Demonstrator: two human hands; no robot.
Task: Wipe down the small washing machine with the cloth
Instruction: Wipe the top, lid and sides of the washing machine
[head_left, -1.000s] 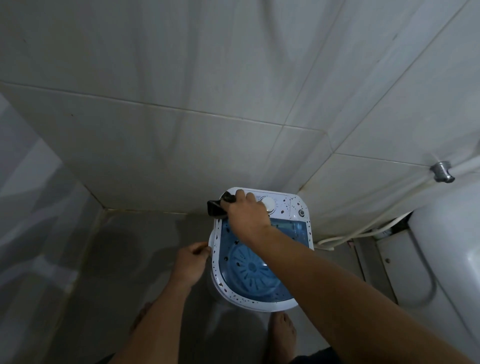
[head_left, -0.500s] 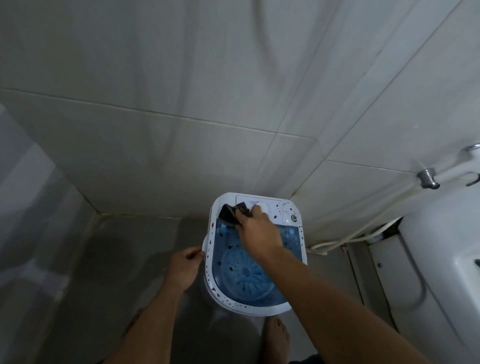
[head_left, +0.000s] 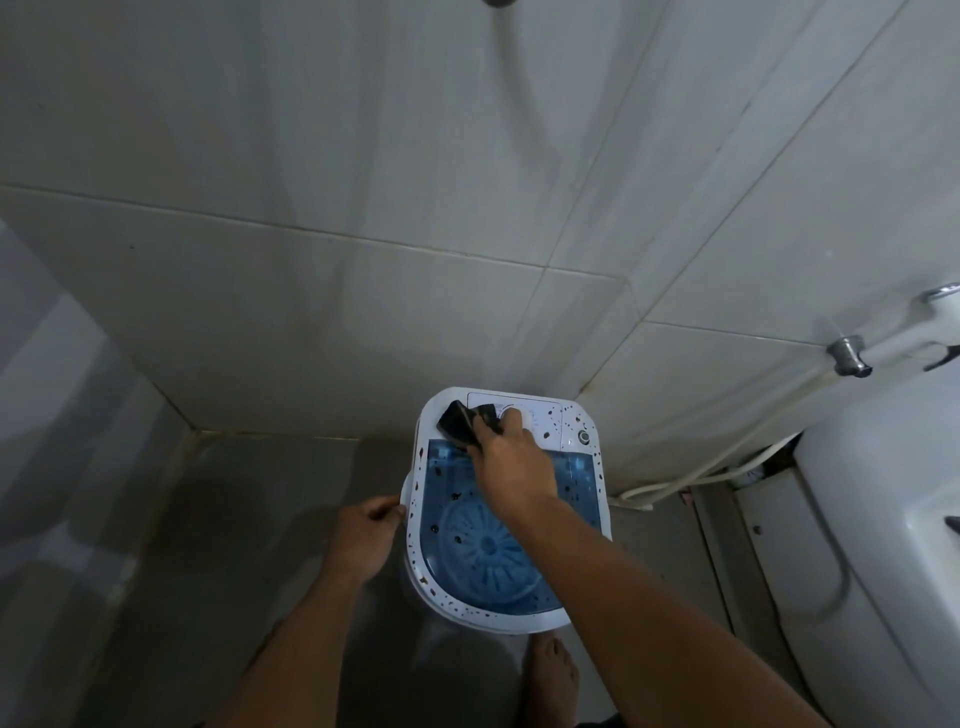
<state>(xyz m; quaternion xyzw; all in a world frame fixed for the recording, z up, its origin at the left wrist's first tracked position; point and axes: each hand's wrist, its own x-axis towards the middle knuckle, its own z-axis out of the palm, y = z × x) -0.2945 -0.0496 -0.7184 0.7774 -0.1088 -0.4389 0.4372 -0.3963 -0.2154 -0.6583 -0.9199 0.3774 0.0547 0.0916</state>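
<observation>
The small washing machine is white with dark specks and a see-through blue lid, and stands on the floor in the wall corner below me. My right hand presses a dark cloth onto the white control panel at the machine's far left corner. My left hand grips the machine's left rim. The dial is mostly hidden under my right hand's fingers.
Tiled walls close in behind and to the right of the machine. A white hose runs along the floor to a metal tap fitting. A white toilet stands at the right. My bare foot is just below the machine.
My right hand has slid the cloth from the machine's outer left corner back onto the control panel's left end. The left hand has kept its grip on the rim. The view has shifted slightly.
</observation>
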